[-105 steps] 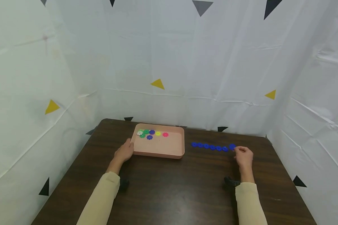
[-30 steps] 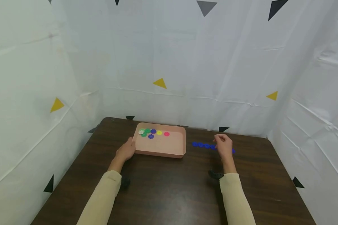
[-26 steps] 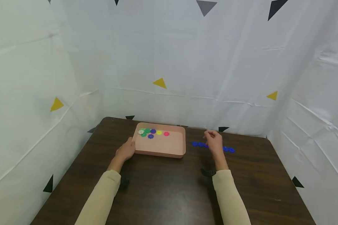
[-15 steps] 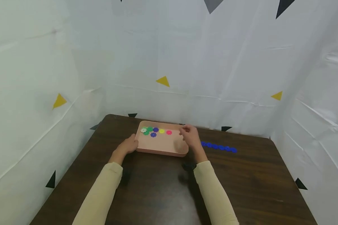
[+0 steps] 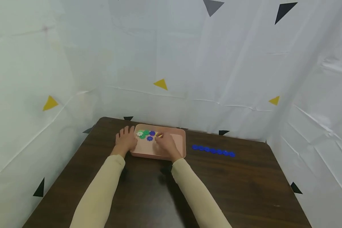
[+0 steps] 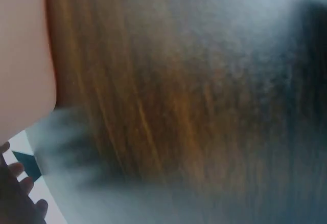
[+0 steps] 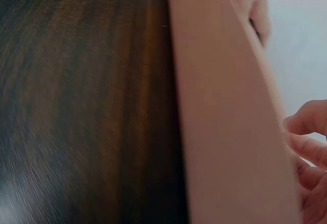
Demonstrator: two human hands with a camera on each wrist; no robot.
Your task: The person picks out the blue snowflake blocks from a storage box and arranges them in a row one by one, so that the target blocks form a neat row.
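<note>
A pink tray point(image 5: 177, 136) lies at the back of the table with small plastic flower pieces in it. My left hand point(image 5: 126, 138) is at its left edge, fingers spread and holding nothing; fingertips point(image 6: 23, 185) show at the left wrist view's lower corner. Over the tray, my right hand point(image 5: 166, 144) has its fingertips right at a yellow flower piece point(image 5: 160, 135), which they partly cover. In the right wrist view, its loosely bent fingers point(image 7: 311, 119) show beyond the tray wall. Left of them lie blue flower pieces point(image 5: 149, 138), green ones point(image 5: 146, 132) and a white one point(image 5: 139, 134).
To the right of the tray, several blue flower pieces point(image 5: 213, 151) form a row on the dark wooden table point(image 5: 245, 180). White sheeting point(image 5: 182, 63) with printed triangles stands behind the table and along both sides.
My right hand has left the blue row and moved left into the tray, now hiding the pink piece. One blue piece has joined the row's right end. My left hand has loosened from the tray edge, fingers spreading.
</note>
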